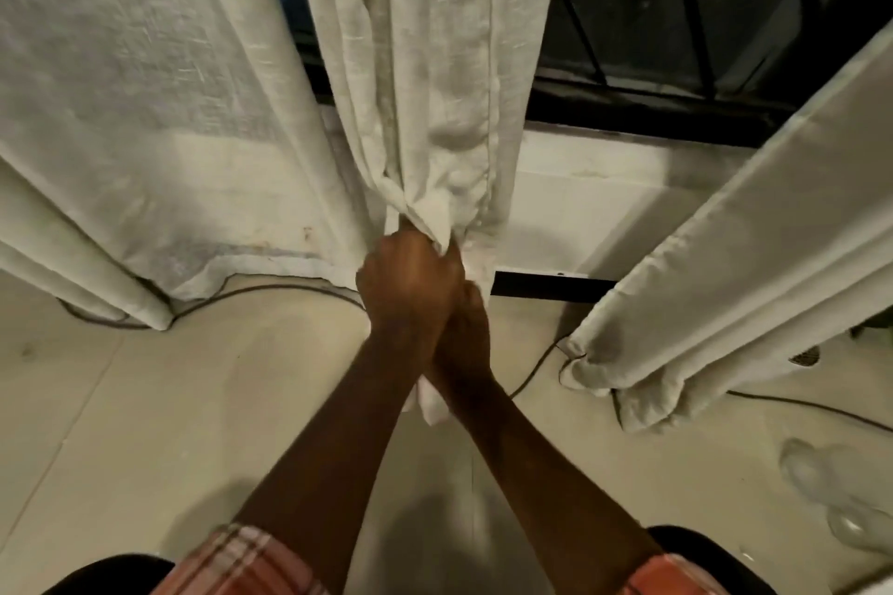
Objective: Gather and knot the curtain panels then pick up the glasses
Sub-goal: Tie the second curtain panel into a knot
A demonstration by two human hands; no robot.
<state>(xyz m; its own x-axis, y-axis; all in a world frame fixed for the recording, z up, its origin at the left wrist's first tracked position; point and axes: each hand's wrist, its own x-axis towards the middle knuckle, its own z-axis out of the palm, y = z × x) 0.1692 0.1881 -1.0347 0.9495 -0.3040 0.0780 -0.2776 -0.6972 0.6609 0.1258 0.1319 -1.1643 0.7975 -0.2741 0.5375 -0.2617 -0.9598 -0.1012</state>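
Observation:
A cream curtain panel hangs in the middle, bunched into a tight gather at its lower end. My left hand is clenched around that gather just below the folds. My right hand sits directly under and behind it, also closed on the fabric, whose white tail pokes out between my wrists. Another cream panel hangs loose at the left and a third panel slants down at the right. Clear glasses stand on the floor at the lower right, blurred.
A dark window with a black frame lies behind the curtains above a white sill. Thin cables run across the pale tiled floor. My plaid sleeves and dark knees fill the bottom edge.

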